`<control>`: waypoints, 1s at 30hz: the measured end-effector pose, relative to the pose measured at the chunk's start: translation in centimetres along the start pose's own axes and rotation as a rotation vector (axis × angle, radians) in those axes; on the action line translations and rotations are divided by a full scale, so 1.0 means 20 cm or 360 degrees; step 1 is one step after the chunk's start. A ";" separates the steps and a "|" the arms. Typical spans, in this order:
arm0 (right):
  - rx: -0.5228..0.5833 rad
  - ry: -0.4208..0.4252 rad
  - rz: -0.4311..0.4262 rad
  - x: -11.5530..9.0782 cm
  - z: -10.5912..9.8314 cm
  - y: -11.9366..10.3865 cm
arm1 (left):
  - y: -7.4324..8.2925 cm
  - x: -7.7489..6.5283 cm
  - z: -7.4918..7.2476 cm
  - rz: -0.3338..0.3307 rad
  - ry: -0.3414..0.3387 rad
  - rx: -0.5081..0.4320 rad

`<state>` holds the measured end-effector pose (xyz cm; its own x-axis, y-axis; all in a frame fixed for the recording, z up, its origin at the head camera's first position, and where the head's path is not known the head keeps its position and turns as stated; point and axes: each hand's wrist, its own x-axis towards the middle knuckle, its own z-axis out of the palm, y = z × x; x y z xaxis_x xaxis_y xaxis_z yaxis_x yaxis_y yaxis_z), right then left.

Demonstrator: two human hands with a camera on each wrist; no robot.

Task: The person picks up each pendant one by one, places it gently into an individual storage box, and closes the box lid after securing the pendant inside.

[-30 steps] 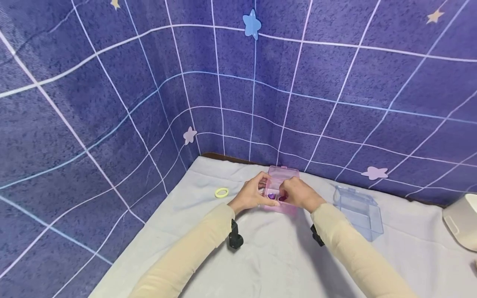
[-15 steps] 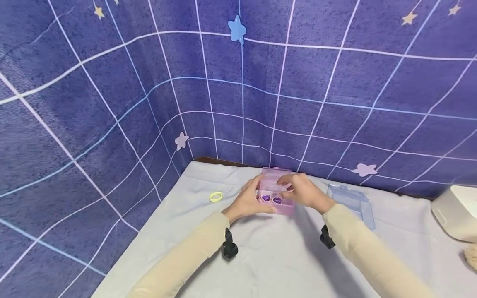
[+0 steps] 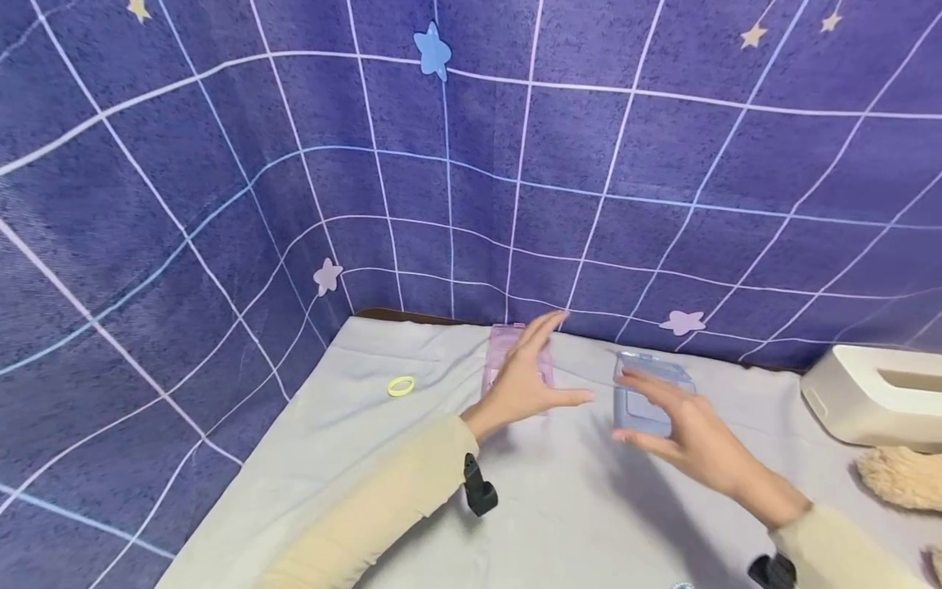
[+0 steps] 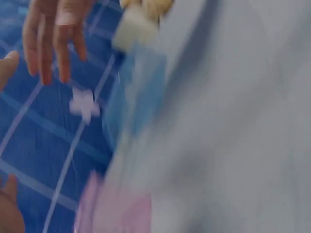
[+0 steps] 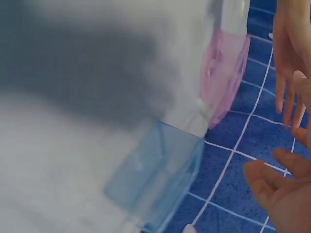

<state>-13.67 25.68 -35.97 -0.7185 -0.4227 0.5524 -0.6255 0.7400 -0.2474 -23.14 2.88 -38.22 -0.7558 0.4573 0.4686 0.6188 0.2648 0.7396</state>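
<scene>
Head view: I see the left hand [image 3: 524, 384] and right hand [image 3: 699, 433] spread wide, gripping nothing, the pink box [image 3: 499, 350] just below centre, the blue box [image 3: 642, 411] rightward, apart, I judge, to give each hand room.

Pink box [image 3: 504, 342]: no lettering readable; blurred in both wrist views.
Blue box [image 3: 640, 411]: no label or number readable, blurred there too.
White container [image 3: 852, 401]: no brand readable on the sides in view.
Yellow ring [image 3: 400, 394]: too small to read any marking.
Blue hanging cloth [image 3: 559, 139]: printed lines and stars, no readable words.
</scene>
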 end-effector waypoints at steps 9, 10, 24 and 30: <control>0.0065 -0.0020 -0.0085 -0.39 0.01 -0.09 | 0.10 0.06 0.32 -0.0444 -0.0341 -0.0383; 0.0079 -0.0040 -0.0109 -0.43 0.02 -0.10 | 0.08 0.06 0.36 -0.0468 -0.0337 -0.0401; 0.0014 -0.0043 -0.0380 -0.74 0.21 -0.13 | -0.08 0.12 0.61 -0.0565 -0.0224 -0.0470; 0.0063 0.0022 -0.0381 -0.76 0.22 -0.14 | -0.12 0.13 0.65 -0.0539 -0.0230 -0.0419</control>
<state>-2.31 27.74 -47.12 -0.5441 -0.5764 0.6097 -0.7892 0.5982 -0.1388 -23.84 14.38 -45.10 -0.8571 0.5008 0.1207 0.2522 0.2036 0.9460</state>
